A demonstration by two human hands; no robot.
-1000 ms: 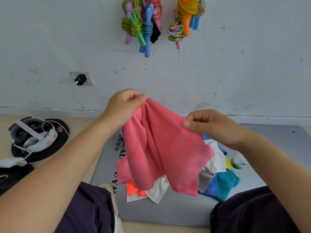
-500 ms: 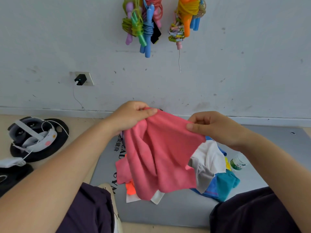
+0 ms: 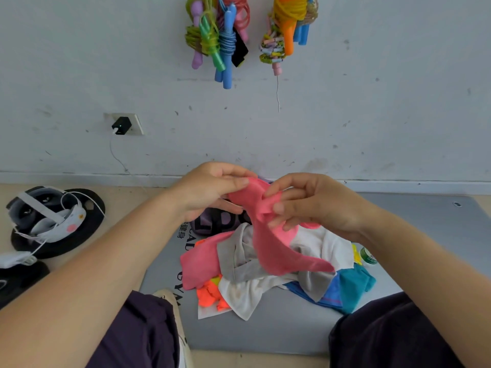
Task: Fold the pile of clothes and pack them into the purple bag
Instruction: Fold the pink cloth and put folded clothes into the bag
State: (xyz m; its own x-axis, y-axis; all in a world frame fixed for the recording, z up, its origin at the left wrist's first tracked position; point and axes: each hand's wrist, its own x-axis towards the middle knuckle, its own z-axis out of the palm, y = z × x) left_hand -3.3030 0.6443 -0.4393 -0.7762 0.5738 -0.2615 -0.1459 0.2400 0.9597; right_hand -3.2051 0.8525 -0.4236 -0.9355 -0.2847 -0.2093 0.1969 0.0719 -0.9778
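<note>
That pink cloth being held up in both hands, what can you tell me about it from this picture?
The pink cloth is a soft, thin-looking garment in a plain coral pink, of which kind I cannot tell. It is bunched and twisted, not yet folded. The left hand pinches its top edge and the right hand grips the gathered fabric beside it, close together. From there it hangs down in a curved strip, its lower end trailing onto the pile of clothes on the grey mat.

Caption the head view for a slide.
Both hands, left hand and right hand, pinch a pink garment above the clothes pile.
</note>
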